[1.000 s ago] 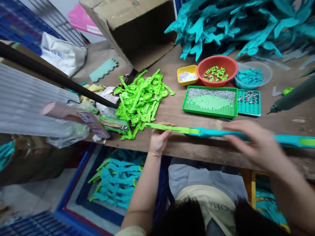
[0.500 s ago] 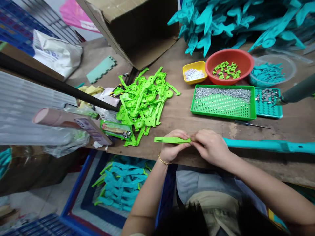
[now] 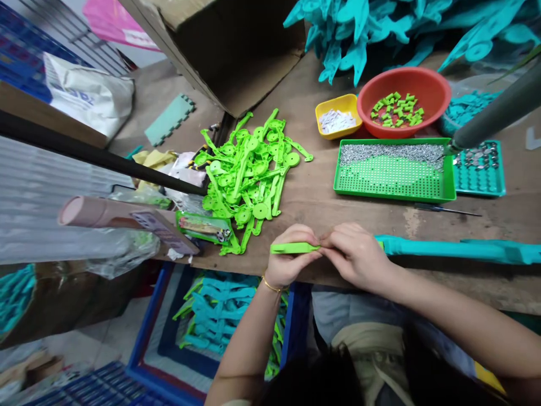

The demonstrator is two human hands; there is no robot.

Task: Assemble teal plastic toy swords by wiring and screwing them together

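Observation:
My left hand (image 3: 285, 269) is closed around a flat bright-green plastic part (image 3: 291, 248), which sticks out to the left past the fingers. My right hand (image 3: 357, 251) pinches at the part's right end, fingertips meeting those of the left; whatever small thing may be between them is hidden. Past the right hand, a long teal plastic part (image 3: 439, 248) runs rightward along the table's front edge, with a bit of green at its near end. Whether it joins the green part cannot be seen behind the hand.
Green plastic parts (image 3: 249, 175) lie heaped left of centre. A green tray (image 3: 393, 195) of small metal pins, a red bowl (image 3: 403, 131) and a yellow dish (image 3: 338, 133) stand beyond my hands. A dark pole (image 3: 494, 107) slants in at right. A blue crate (image 3: 146, 327) sits below.
The view has shifted slightly, so the trays appear farther right. My fingertips remain together at the green part's end, the right fingers a little differently bent.

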